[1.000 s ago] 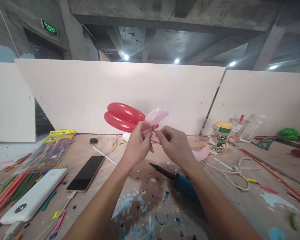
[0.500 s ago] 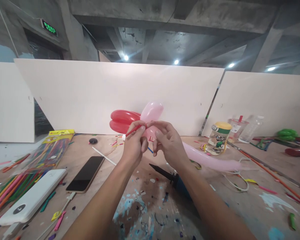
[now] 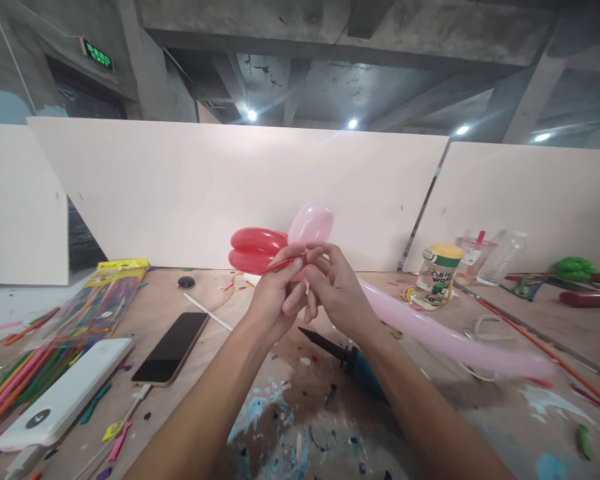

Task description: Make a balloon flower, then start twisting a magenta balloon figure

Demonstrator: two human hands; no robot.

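Observation:
Red balloon loops (image 3: 257,249) point left from a knot area, where they meet a rounded pink balloon bubble (image 3: 312,223) standing up. My left hand (image 3: 274,297) is closed in a pinch on the thin, uninflated red balloon tail (image 3: 280,265). Close against it, my right hand (image 3: 339,288) is closed with bent fingers at the joint of the red and pink balloons. The joint itself is mostly covered by fingers. From behind my right wrist a long pink balloon section (image 3: 445,335) stretches out to the right above the table.
Below my right forearm lies a balloon pump (image 3: 363,373) with a black nozzle. Left are a phone (image 3: 171,348), a white power bank (image 3: 65,395) and a bag of uninflated balloons (image 3: 107,293). A yellow-lidded bottle (image 3: 437,277) stands right, before white panels (image 3: 260,173).
Both hands and the balloons have shifted slightly right. The long pink section has swung outward to the right and lower. My hands have come closer together.

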